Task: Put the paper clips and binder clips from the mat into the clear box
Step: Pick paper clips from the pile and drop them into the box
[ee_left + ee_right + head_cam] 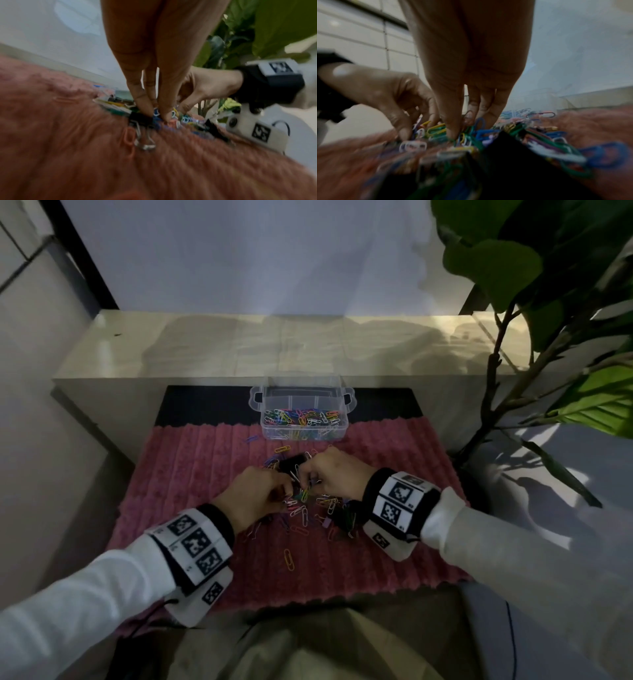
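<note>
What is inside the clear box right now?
The clear box holds a layer of coloured paper clips. Whether any binder clips lie among or beneath them cannot be told.

**Three views on one heap**

The head camera looks forward and down from above at the mat (394, 460) and clips (308, 508). Each wrist camera sits low, very near the mat, looking along its own fingers (142, 102) (452, 121). All three share the clip heap; each wrist view catches the opposite hand.
</note>
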